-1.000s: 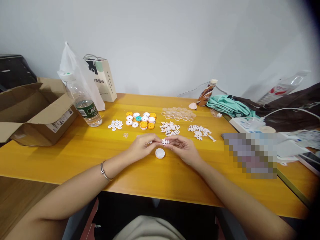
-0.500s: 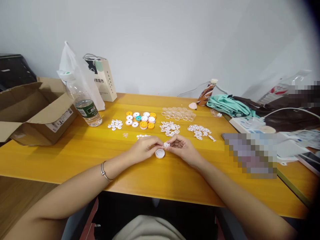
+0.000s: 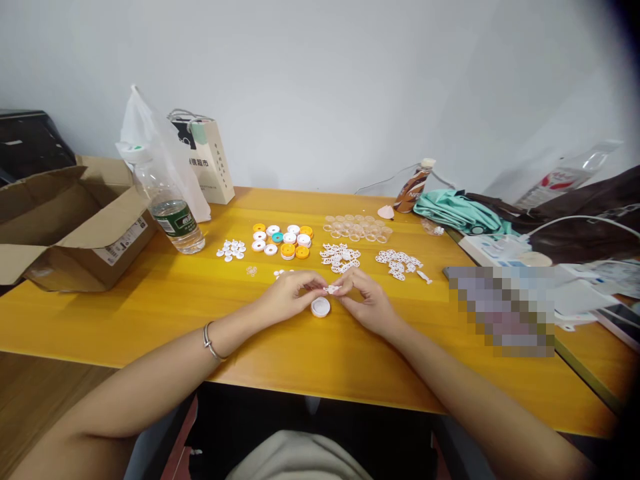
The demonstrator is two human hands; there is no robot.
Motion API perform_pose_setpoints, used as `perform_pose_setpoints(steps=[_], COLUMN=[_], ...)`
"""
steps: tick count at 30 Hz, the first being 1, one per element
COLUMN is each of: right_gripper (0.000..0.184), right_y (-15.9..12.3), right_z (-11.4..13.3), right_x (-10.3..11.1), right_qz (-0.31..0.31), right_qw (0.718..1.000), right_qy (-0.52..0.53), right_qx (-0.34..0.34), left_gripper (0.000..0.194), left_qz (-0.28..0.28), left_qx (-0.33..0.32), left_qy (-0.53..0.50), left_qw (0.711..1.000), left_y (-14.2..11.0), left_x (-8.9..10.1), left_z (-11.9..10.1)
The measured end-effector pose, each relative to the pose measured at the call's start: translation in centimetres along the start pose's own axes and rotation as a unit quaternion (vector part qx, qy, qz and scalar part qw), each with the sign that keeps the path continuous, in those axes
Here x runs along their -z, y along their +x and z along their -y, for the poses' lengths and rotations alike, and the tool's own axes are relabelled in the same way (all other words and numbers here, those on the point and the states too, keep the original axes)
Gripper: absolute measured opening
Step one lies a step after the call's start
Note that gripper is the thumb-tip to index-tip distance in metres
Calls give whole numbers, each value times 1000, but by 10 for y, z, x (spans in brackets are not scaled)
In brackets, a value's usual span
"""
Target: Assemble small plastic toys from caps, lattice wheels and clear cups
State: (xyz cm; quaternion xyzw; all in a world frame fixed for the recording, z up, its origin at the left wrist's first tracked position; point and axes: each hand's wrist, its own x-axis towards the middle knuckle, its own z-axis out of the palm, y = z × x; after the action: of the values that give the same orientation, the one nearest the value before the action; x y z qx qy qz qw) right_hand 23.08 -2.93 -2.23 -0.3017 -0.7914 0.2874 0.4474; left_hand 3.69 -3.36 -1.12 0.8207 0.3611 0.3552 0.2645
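Between my hands is a small white openwork plastic piece (image 3: pixel 331 289). My left hand (image 3: pixel 296 293) pinches its left side between thumb and fingers. The fingertips of my right hand (image 3: pixel 366 301) close on its right side, with the thumb lower and a little apart. Just below the piece, a round white case with an orange base (image 3: pixel 320 307) lies on the table. Beyond my hands are a pile of similar white openwork pieces (image 3: pixel 341 257) and a second white pile (image 3: pixel 399 261). Small white bits (image 3: pixel 281 273) lie partly hidden behind my left hand.
White, orange and teal round cases (image 3: pixel 283 240) stand left of clear plastic rings (image 3: pixel 357 227). White knobs (image 3: pixel 231 250), a water bottle (image 3: pixel 176 223) and an open cardboard box (image 3: pixel 95 227) are at left. A power strip (image 3: pixel 493 250) and teal cloth (image 3: pixel 463 212) lie at right.
Both hands have lowered the white piece slightly toward the round case, and it appears turned flatter. My right thumb has moved off it. Small white bits now show behind my left hand.
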Motion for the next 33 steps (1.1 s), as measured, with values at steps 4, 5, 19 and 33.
perform_pose_setpoints(steps=[4,5,19,33], right_gripper=[10,9,15,20], right_y=[1,2,11,14], right_z=[1,0,-52,-55], right_x=[1,2,36,22], right_qz=[20,22,-90,-72], right_qw=[1000,1000,967,970], right_qy=[-9,-7,-161,-196], right_qx=[19,15,-174,-126], left_gripper=[13,12,10,11], left_qz=[-6,-15,-109,-84], left_qx=[-5,-6,-31,-31], left_qy=[-3,-6,5,9], left_qw=[1000,1000,994,996], left_y=[0,1,4,5], left_x=[-1,-1,4,2], left_z=[1,2,12,8])
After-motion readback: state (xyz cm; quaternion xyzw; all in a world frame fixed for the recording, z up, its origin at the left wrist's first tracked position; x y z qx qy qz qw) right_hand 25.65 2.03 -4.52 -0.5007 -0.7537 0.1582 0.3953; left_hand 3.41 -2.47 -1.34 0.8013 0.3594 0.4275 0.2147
